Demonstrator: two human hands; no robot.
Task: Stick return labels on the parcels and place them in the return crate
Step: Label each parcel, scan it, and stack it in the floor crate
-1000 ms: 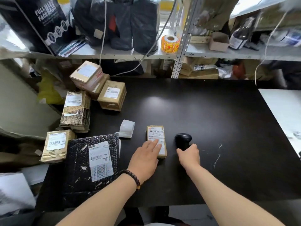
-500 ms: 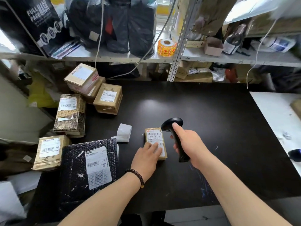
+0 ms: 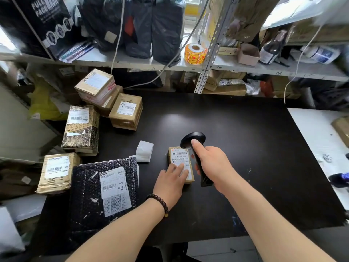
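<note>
A small brown parcel (image 3: pixel 179 156) with a white barcode label lies in the middle of the black table (image 3: pixel 236 140). My left hand (image 3: pixel 171 183) rests flat on its near end, fingers straight. My right hand (image 3: pixel 212 165) grips a black barcode scanner (image 3: pixel 194 138) just to the right of the parcel, with the scanner head over the parcel's far end. Several labelled parcels sit at the table's left: a black bubble mailer (image 3: pixel 105 193), a brown box (image 3: pixel 56 173), a patterned box (image 3: pixel 81 129) and a tan box (image 3: pixel 126 112).
A small white block (image 3: pixel 144 151) lies left of the parcel. A roll of orange stickers (image 3: pixel 194 53) stands on the metal shelf (image 3: pixel 245 67) behind, among black bags and boxes. A white surface (image 3: pixel 319 137) adjoins the table on the right.
My right hand picked the scanner up from the table and raised it, then brought its head over the parcel's label. My left hand stayed on the parcel.
</note>
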